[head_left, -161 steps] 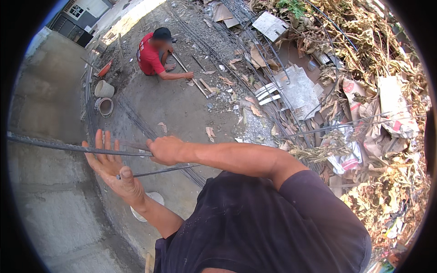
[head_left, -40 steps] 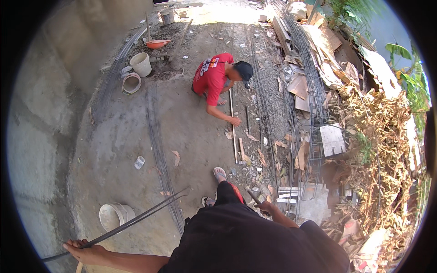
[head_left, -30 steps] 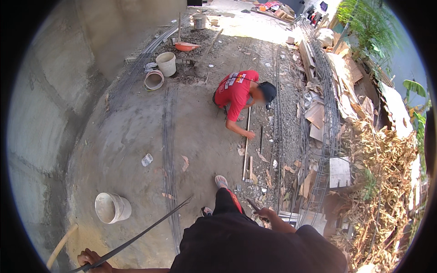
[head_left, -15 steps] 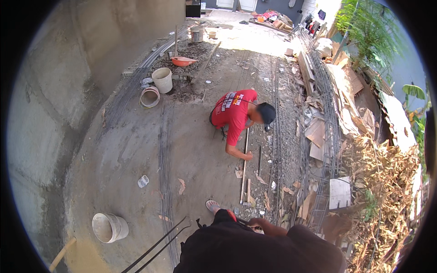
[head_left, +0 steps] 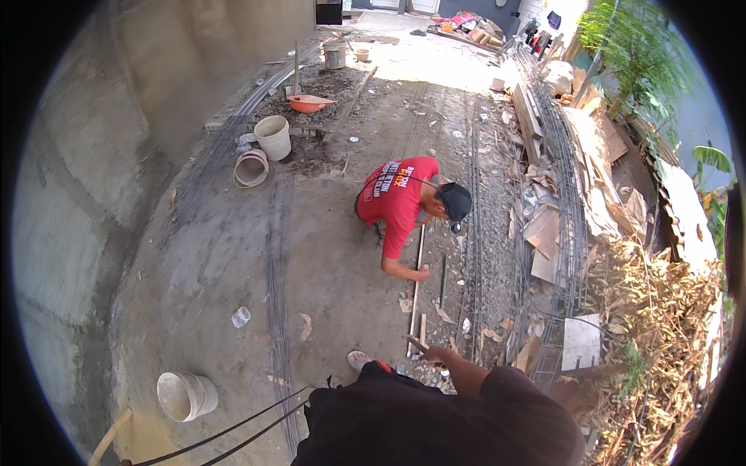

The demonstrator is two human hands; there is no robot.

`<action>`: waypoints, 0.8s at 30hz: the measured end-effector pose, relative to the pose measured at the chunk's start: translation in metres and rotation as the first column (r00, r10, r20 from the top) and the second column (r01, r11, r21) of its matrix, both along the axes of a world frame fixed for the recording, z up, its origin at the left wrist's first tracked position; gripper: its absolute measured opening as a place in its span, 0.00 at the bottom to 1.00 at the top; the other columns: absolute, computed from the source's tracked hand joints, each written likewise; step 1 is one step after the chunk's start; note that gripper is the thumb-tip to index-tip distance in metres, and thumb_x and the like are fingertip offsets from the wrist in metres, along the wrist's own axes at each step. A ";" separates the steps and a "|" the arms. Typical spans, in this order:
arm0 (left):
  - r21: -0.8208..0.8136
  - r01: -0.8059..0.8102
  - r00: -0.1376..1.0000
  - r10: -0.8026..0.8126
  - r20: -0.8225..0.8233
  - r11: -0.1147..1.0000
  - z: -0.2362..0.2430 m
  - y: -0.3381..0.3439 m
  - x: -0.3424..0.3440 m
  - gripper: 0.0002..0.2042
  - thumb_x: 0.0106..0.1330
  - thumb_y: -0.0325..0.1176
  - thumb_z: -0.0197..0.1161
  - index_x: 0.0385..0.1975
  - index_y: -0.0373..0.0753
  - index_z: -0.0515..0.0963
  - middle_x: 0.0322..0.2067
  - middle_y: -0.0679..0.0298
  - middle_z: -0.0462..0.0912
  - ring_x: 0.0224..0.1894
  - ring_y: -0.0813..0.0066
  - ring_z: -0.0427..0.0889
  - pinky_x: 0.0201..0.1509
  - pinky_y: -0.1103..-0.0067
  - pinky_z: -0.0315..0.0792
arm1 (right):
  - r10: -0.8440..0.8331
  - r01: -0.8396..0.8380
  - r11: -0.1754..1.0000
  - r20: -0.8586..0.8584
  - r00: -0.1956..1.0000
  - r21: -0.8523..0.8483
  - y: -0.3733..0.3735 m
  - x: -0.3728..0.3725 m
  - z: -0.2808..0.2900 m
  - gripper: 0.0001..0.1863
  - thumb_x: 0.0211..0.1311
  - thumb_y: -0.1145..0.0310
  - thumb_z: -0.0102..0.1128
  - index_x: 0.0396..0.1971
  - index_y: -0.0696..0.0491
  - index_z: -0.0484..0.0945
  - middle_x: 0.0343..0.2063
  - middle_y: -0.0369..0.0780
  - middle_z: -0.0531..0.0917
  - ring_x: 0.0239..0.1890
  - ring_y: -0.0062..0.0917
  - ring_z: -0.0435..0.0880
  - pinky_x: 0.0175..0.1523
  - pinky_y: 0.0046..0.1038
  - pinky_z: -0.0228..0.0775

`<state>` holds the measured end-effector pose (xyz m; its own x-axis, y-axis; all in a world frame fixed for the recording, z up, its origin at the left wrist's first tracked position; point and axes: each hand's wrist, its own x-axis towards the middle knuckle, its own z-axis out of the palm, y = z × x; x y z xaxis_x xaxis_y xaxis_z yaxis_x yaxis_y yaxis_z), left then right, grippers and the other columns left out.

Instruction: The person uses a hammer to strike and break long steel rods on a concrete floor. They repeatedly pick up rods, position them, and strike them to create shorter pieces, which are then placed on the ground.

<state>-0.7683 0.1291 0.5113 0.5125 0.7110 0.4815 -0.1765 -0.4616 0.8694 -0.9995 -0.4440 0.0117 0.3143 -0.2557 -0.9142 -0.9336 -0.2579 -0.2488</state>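
My right hand (head_left: 437, 355) is closed around a short dark bar-like tool (head_left: 414, 342), held in front of my body; its exact kind is unclear. My left hand does not show. Two thin dark rods (head_left: 233, 426) slant from beside my dark shirt to the lower left edge, and what holds them cannot be made out. Ahead, a co-worker (head_left: 400, 190) in a red shirt and dark cap crouches with one hand on a long thin strip (head_left: 416, 291) on the ground. A short wooden piece (head_left: 423, 330) lies beside that strip's near end.
A whitish bucket (head_left: 186, 396) lies at the near left. Long steel bars (head_left: 277, 256) run along the ground. Farther off are another bucket (head_left: 273, 138) and an orange scoop-shaped pan (head_left: 311, 103). Steel mesh (head_left: 573, 225), boards and dry leaves (head_left: 653, 334) line the right side.
My right hand has come forward from against my body, bringing the dark tool into sight. The two rods have swung lower and farther left. The co-worker's hand has barely shifted.
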 end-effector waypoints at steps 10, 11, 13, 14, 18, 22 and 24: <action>-0.198 0.203 0.979 -0.201 0.030 0.959 -0.019 0.026 0.020 0.28 0.76 0.48 0.58 0.66 0.32 0.72 0.25 0.76 0.57 0.24 0.92 0.54 0.25 0.86 0.46 | 0.090 -0.078 0.996 0.280 0.956 -0.054 0.069 0.064 0.036 0.25 0.60 0.47 0.69 0.33 0.59 0.80 0.17 0.39 0.78 0.17 0.27 0.78 0.21 0.33 0.70; -0.241 0.245 0.969 -0.243 0.042 0.939 0.001 -0.006 0.020 0.26 0.78 0.46 0.55 0.67 0.35 0.71 0.22 0.79 0.48 0.19 0.95 0.46 0.19 0.87 0.39 | 0.128 -0.120 0.992 0.363 0.923 -0.045 0.086 0.073 0.050 0.24 0.61 0.49 0.69 0.34 0.59 0.80 0.18 0.38 0.78 0.17 0.26 0.77 0.21 0.32 0.70; -0.275 0.409 0.912 -0.403 0.079 0.870 -0.014 -0.012 0.045 0.24 0.78 0.43 0.57 0.64 0.30 0.74 0.21 0.80 0.51 0.19 0.95 0.47 0.19 0.87 0.40 | 0.032 -0.027 0.999 0.512 0.859 -0.017 0.103 0.084 0.091 0.19 0.65 0.55 0.65 0.38 0.58 0.78 0.18 0.36 0.77 0.17 0.21 0.76 0.21 0.30 0.69; -0.277 0.417 0.909 -0.405 0.102 0.866 -0.011 -0.012 0.055 0.25 0.77 0.43 0.58 0.62 0.28 0.74 0.21 0.80 0.53 0.19 0.94 0.49 0.19 0.87 0.42 | 0.025 -0.029 1.000 0.533 0.846 0.000 0.121 0.098 0.124 0.17 0.67 0.57 0.63 0.40 0.57 0.78 0.17 0.35 0.75 0.17 0.19 0.75 0.21 0.28 0.68; -0.176 0.407 0.913 -0.391 0.118 0.896 0.002 -0.003 0.052 0.28 0.74 0.48 0.62 0.59 0.28 0.76 0.19 0.79 0.59 0.18 0.92 0.56 0.20 0.87 0.47 | 0.102 -0.141 0.990 0.742 0.663 -0.010 0.197 0.166 0.192 0.13 0.70 0.63 0.59 0.44 0.57 0.75 0.16 0.32 0.71 0.16 0.15 0.70 0.19 0.25 0.60; -0.179 0.469 0.883 -0.462 0.082 0.865 -0.008 0.013 0.043 0.28 0.75 0.50 0.60 0.57 0.27 0.78 0.18 0.79 0.57 0.18 0.91 0.56 0.20 0.87 0.47 | 0.069 -0.173 0.985 0.874 0.481 0.018 0.245 0.201 0.244 0.11 0.68 0.66 0.58 0.44 0.57 0.73 0.16 0.32 0.70 0.15 0.14 0.68 0.20 0.25 0.58; -0.165 0.500 0.866 -0.491 0.093 0.850 -0.009 0.010 0.039 0.28 0.76 0.51 0.58 0.54 0.26 0.78 0.18 0.79 0.56 0.18 0.91 0.54 0.19 0.87 0.45 | 0.062 -0.217 0.976 0.926 0.372 0.022 0.258 0.227 0.257 0.10 0.68 0.66 0.59 0.40 0.57 0.74 0.16 0.31 0.70 0.15 0.14 0.68 0.21 0.24 0.58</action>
<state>-0.7290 0.1390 0.5028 0.8001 0.4438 0.4035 -0.3821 -0.1414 0.9132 -0.7727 -0.1864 0.2688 0.9976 -0.0386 -0.0583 -0.0663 -0.2575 -0.9640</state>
